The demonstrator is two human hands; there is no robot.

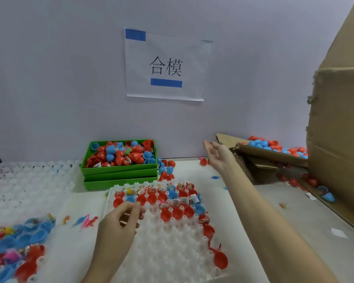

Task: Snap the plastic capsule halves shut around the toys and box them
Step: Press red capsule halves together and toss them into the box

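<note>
Reaching: right hand (216,153) was stretched out toward 1 o'clock, fingers straight and released, holding nothing, just short of the cardboard box (274,155).
Left hand: left hand (121,218) hovered over the near-left part of the white tray (172,248), fingers loosely curled; whether it pinched anything could not be told.
White tray: lay at 6 o'clock on the desk (270,203); red and blue capsule halves (177,213) filled its far rows, some with wrapped toys inside.
Cardboard box: stood open at 2 o'clock, closed red and blue capsules (274,144) heaped in it.
Green bin (119,170): at 12 o'clock, stacked, full of loose halves.
Loose toys (86,220): small figures lay at 9 o'clock beside the tray.
Second tray (14,254): at 8 o'clock, held blue and red halves with toys.
Paper sign (166,65): taped to the wall.
</note>
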